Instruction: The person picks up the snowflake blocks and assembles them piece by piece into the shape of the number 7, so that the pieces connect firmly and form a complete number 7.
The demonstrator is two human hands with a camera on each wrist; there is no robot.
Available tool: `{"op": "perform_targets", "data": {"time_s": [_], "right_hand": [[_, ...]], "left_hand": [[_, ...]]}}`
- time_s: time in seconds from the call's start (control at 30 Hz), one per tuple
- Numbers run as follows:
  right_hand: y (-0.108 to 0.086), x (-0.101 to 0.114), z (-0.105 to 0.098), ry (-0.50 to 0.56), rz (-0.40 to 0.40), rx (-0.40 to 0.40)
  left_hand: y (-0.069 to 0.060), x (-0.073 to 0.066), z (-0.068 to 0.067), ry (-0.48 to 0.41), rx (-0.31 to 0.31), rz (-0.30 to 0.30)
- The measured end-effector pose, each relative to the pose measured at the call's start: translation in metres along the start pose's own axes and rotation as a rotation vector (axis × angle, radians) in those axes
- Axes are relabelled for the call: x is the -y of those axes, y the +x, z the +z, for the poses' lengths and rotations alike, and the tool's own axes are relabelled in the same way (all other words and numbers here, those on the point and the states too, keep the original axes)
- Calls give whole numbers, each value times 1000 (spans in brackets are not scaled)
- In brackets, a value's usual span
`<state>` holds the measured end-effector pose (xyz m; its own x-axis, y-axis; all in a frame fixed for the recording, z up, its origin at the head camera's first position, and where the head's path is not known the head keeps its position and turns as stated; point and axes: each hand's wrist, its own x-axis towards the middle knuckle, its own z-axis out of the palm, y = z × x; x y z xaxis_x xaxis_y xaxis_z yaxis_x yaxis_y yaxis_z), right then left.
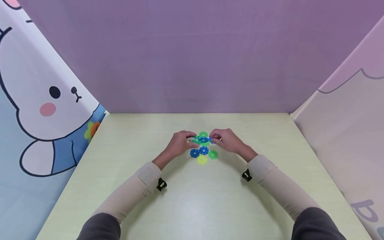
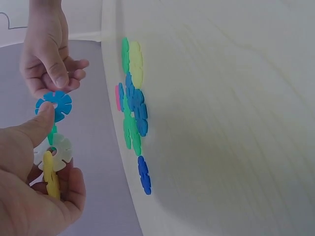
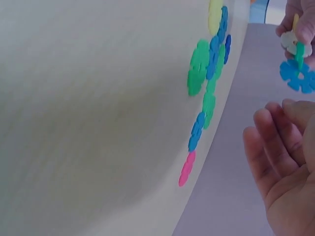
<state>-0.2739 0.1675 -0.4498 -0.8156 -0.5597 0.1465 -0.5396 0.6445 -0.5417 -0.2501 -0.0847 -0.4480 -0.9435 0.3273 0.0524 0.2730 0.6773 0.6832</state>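
Observation:
Notched plastic snowflake discs are joined into a small chain: a yellow disc [image 2: 51, 179], a white one [image 2: 63, 153], a green one seen edge-on, and a blue disc [image 2: 60, 114] at the end. My left hand [image 1: 180, 143] holds this chain above the table, its thumb over the chain and fingers behind the yellow and white discs. Close to the blue end is my right hand [image 1: 228, 140]. Its fingers [image 3: 268, 142] bend loosely, and no disc shows between them in the right wrist view.
Below the hands, more discs lie on the pale table [image 1: 192, 206]: blue [image 1: 194, 153], green [image 1: 213, 154], yellow [image 1: 202, 160] and pink [image 3: 187, 168]. A purple panel [image 1: 198, 60] stands along the back edge, with printed cloth [image 1: 60, 126] on the left.

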Motion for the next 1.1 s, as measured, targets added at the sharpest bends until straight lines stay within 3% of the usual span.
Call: {"op": "perform_targets", "data": {"time_s": [0.2, 0.6, 1.1], "right_hand": [[4, -9, -5, -47, 75, -31], [17, -31, -4, -111, 235, 31], [26, -53, 7, -269, 259, 154]], "left_hand": [[0, 2, -1, -11, 13, -8], [-1, 5, -2, -18, 17, -23], [0, 8, 1, -17, 2, -36]]}}
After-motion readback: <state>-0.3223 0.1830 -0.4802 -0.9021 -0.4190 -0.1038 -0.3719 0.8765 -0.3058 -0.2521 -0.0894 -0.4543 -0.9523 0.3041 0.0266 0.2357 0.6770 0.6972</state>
